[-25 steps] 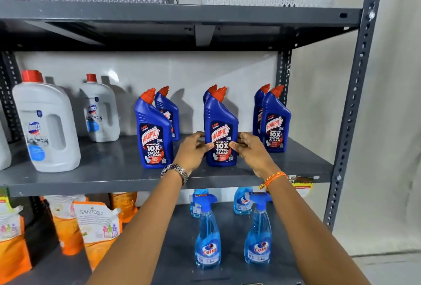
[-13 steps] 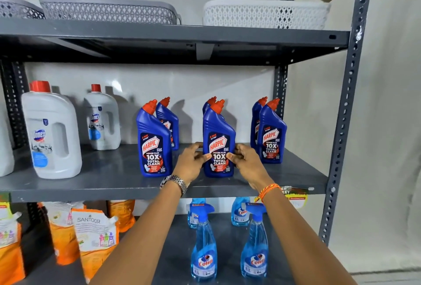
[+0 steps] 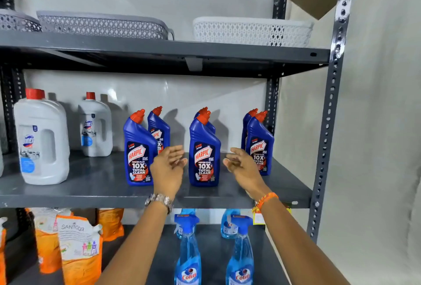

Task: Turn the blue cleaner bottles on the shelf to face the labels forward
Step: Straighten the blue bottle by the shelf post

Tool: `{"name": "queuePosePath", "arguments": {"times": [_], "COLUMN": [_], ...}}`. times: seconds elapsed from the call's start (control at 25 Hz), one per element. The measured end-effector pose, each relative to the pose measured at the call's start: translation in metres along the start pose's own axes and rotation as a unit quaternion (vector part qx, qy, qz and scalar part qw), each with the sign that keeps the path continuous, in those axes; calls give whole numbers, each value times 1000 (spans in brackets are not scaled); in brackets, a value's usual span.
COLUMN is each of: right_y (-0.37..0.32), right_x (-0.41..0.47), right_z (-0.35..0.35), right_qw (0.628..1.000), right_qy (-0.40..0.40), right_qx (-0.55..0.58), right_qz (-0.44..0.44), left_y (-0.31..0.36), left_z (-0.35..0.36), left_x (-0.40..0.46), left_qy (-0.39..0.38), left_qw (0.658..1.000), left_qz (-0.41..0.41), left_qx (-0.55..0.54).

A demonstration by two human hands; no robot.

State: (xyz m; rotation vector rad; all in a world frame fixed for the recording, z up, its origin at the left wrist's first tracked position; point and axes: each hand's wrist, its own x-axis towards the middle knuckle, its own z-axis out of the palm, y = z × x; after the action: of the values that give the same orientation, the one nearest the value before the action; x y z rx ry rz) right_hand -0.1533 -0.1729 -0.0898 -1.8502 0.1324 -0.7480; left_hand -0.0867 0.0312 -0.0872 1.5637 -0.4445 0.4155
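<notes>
Grey shelf (image 3: 91,196): middle Harpic bottle (image 3: 204,155) reads "10X TOTAL CLEAN"; left hand (image 3: 167,171) & right hand (image 3: 242,166) spread, empty.

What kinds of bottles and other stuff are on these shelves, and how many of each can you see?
Blue cleaner bottles: 6
White jugs: 3
Spray bottles: 4
Orange pouches: at least 4, some cut off
Baskets: 3
Total: at least 20
</notes>
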Motion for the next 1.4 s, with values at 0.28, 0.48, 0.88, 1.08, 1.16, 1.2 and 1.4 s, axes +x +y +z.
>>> {"name": "queuePosePath", "arguments": {"times": [0.28, 0.48, 0.88, 1.08, 1.16, 1.2, 1.4], "right_y": [18, 36, 42, 40, 37, 36, 34], "right_x": [16, 47, 31, 16, 16, 16, 11], "right_z": [-82, -101, -119, -116, -116, -117, -123], "right_qw": [954, 983, 986, 988, 988, 988, 989], "right_qy": [297, 149, 118, 120, 122, 123, 132], "right_qx": [9, -1, -106, -94, -93, -89, -60], "right_qz": [29, 109, 57, 11, 1, 0, 18], "left_y": [48, 29, 19, 12, 15, 18, 27], "left_z": [113, 201, 190, 183, 183, 183, 183], "left_x": [-39, -5, -1, -19, -22, -24, -27], "left_qy": [-86, -159, -127, -101, -84, -75, -75], "left_qw": [943, 964, 990, 994, 996, 997, 997], "left_qz": [-53, -157, -8, 8, 13, 15, 4], "left_qx": [-317, -146, 55, 40, 34, 34, 17]}}
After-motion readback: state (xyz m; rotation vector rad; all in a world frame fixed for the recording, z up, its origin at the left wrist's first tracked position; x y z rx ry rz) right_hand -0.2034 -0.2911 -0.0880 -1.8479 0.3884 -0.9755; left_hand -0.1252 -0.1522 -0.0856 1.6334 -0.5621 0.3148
